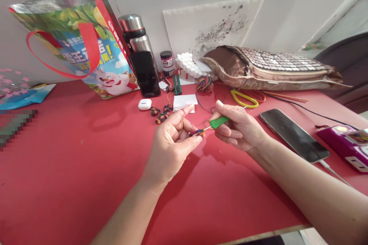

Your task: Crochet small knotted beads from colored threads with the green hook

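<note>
From the head view, the small multicoloured yarn piece sits pinched at the fingertips of the left hand, leftward of the right hand, whose closed fingers hold the green-handled hook, its long axis slanting down-left to the piece.

On table: bag, upper left of frame; bottle, right of bag; phone, before bottle; earbud case, before phone; jar, right of bottle; yarn ball, right of jar and nearer; cushion, upper right; second phone, right, just left of power strip.
</note>
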